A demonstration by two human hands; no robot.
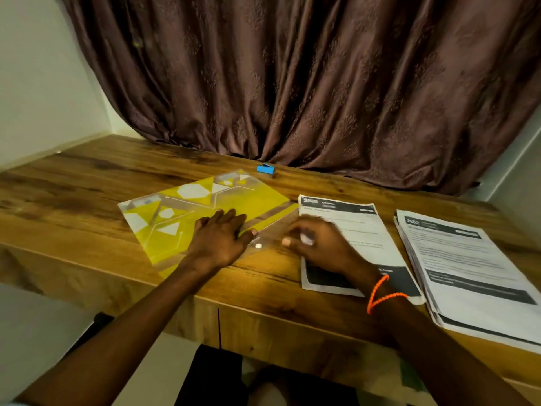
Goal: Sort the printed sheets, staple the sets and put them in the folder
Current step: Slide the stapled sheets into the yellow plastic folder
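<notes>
Hands: left hand (pixel 218 238) flat, fingers straight, pressing the folder; right hand (pixel 317 240) blurred, fingers curled at its clear flap, grip unclear.
Curtain (pixel 307 83): beyond both.
Table (pixel 87 183): beneath.
Folder (pixel 205 206): yellow, under the left hand.
Stack (pixel 474 273): right of the right hand.
Sheets (pixel 345 227): under the right wrist.
Stapler (pixel 265 169): blue, beyond the folder.

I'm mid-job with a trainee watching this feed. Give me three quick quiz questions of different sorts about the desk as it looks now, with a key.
1. True or false: the blue stapler lies on the wooden desk beyond the yellow folder, near the curtain.
2. Which hand lies flat on the folder? A) left hand B) right hand
3. Fill in: right of the folder lie ___ piles of printed sheets.

Key:
1. True.
2. A; the right hand, fingers curled, works at the folder's clear flap by the snap button.
3. Two: a near set and a thicker stack.
</notes>
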